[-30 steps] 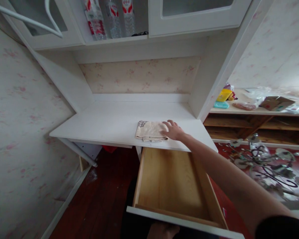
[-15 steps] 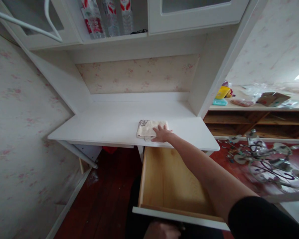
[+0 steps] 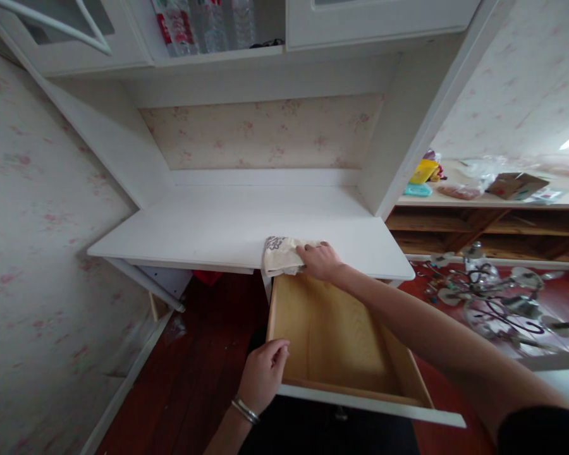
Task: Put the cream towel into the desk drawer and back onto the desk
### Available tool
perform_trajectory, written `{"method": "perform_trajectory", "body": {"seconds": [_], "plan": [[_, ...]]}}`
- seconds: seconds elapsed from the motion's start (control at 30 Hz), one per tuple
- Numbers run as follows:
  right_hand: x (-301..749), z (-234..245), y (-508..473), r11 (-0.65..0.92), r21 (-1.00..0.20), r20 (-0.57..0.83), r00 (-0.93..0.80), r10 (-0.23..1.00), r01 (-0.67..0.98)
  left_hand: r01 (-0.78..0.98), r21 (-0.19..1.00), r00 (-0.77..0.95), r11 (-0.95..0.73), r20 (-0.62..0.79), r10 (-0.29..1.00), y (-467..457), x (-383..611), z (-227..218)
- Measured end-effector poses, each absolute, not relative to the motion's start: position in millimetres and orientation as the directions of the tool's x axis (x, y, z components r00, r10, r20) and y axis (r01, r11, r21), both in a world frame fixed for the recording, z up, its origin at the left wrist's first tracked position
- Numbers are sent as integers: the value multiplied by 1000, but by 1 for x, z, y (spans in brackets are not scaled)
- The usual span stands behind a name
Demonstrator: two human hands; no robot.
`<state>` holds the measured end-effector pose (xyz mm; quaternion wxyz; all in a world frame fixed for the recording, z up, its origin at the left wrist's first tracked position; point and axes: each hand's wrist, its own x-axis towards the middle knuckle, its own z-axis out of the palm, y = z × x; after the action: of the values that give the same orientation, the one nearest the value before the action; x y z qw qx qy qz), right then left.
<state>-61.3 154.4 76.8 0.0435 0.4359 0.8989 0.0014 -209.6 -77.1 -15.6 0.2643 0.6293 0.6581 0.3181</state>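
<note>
Curling the left hand [image 3: 262, 374] loosely, fingers folded in, with the open drawer [image 3: 334, 335] just right of them; can't tell whether touching it. Clutching the cloth [image 3: 279, 256] in the right hand [image 3: 321, 260], fingers bent over its right end, patterned end left of them, desk [image 3: 208, 227] beneath. Having a lamp [image 3: 500, 294] well right of those fingers.

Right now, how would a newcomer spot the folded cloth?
Find the white desk with its pulled-out drawer. At the desk's front edge above the drawer, the right hand is on the folded cloth. Its cream fabric and dark print contrast with the plain white desktop.
</note>
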Motion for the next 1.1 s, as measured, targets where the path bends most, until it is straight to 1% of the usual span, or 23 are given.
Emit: {"method": "perform_trajectory", "body": {"seconds": [0.07, 0.13, 0.23, 0.27, 0.33, 0.4, 0.43, 0.5, 0.57, 0.63, 0.7, 0.77, 0.83, 0.93, 1.03, 1.1], "plan": [[-50, 75, 131, 681, 42, -59, -678, 732, 731, 674, 739, -69, 12, 47, 997, -76, -209, -21], [-39, 68, 104, 730, 26, -55, -728, 683, 683, 683, 730, -102, 18, 71, 992, -77, -208, -24], [-26, 45, 65, 770, -29, -76, -770, 634, 637, 683, 730, -169, 28, 120, 978, -82, -207, -25], [-23, 33, 54, 771, -57, -112, -771, 627, 635, 685, 728, -181, 27, 133, 974, -84, -207, -26], [-18, 8, 36, 764, -128, -240, -767, 595, 632, 697, 717, -183, 19, 152, 971, -87, -208, -28], [-17, -17, 24, 772, -234, -363, -790, 495, 591, 719, 695, -169, 8, 164, 972, -88, -208, -31], [-18, -29, 21, 772, -287, -388, -805, 448, 568, 729, 685, -163, 6, 165, 973, -89, -208, -31], [-22, -48, 19, 770, -371, -370, -843, 390, 519, 736, 677, -160, 8, 162, 974, -88, -207, -32], [-28, -62, 20, 773, -421, -335, -874, 353, 474, 723, 690, -168, 19, 150, 974, -87, -208, -30], [-35, -70, 22, 783, -444, -342, -890, 301, 435, 714, 699, -173, 36, 126, 977, -85, -208, -29], [-41, -76, 24, 799, -440, -351, -898, 267, 410, 733, 678, -165, 49, 108, 980, -85, -207, -29], [-45, -81, 26, 820, -422, -327, -908, 261, 387, 789, 613, -129, 49, 88, 988, -86, -205, -32], [-49, -87, 30, 835, -404, -289, -918, 270, 373, 862, 506, -64, 26, 59, 996, -89, -201, -35], [-53, -99, 39, 832, -377, -235, -911, 340, 408, 932, 362, 7, -9, 8, 1000, -90, -194, -38], [-59, -111, 53, 806, -338, -209, -874, 439, 486, 945, 326, -6, 21, -48, 999, -87, -191, -37], [-64, -113, 65, 784, -287, -214, -835, 507, 550, 948, 314, -22, 53, -102, 995, -84, -191, -36]]}}
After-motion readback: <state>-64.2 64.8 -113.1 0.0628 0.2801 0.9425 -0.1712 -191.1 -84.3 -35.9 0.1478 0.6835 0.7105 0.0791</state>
